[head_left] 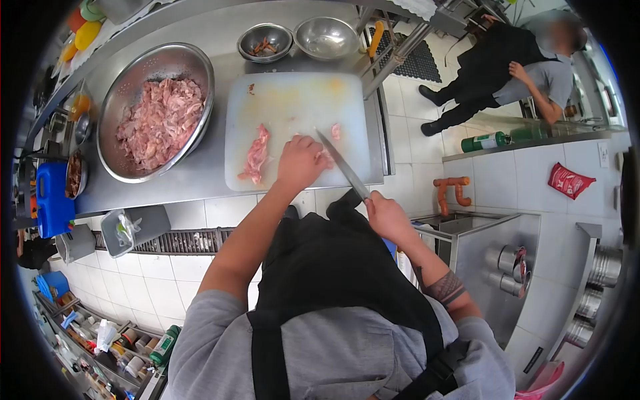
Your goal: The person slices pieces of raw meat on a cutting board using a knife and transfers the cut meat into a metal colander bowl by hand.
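Observation:
On the white cutting board (300, 100), my left hand (302, 161) presses down on a piece of raw meat (325, 160) with its fingers curled. My right hand (388, 217) is wrapped round the handle of a long knife (343, 165). The blade slants up and left, with its tip near the left fingertips, beside the held meat. A larger strip of raw meat (256, 155) lies to the left on the board, and a small piece (336, 131) lies just above the knife tip.
A large metal colander (107, 127) of cut raw meat stands left of the board. Two metal bowls (265, 33) (327, 38) sit behind it. Another person (507, 67) stands at the upper right beyond the table's edge. Grey bins (147, 230) are below left.

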{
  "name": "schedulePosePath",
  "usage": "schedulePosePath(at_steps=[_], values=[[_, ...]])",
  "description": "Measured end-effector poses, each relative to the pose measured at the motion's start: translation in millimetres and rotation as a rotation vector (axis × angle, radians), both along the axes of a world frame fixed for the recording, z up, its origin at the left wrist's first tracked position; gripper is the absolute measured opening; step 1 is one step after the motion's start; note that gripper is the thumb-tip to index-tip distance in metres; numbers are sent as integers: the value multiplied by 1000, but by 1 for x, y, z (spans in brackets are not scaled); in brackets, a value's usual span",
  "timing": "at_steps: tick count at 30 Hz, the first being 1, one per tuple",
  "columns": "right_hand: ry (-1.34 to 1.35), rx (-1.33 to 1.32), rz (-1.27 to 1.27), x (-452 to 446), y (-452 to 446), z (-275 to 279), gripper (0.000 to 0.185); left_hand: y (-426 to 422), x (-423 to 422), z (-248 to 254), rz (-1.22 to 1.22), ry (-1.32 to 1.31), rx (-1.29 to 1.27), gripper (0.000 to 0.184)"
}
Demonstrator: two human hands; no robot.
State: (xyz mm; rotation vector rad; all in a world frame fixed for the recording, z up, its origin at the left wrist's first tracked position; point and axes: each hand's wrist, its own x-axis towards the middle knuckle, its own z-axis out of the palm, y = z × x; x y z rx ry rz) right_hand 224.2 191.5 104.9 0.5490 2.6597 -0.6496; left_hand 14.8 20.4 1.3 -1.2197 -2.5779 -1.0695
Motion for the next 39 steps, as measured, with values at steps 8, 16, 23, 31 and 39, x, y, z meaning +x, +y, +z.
schedulePosePath(at_steps=[8,16,23,31,39], values=[[9,63,-41,8,-7,8,26,0,4,-3,64,38,53,16],[-76,-16,-4,4,-11,11,19,16,-6,-8,-91,-155,155,15],[26,-19,54,-66,-11,-42,20,12,-14,-7,-159,-129,65,17],[-4,-25,44,-78,-2,7,17,-12,6,7,47,-69,159,16],[-116,16,68,3,-11,49,23,-10,10,1,27,-41,117,20]])
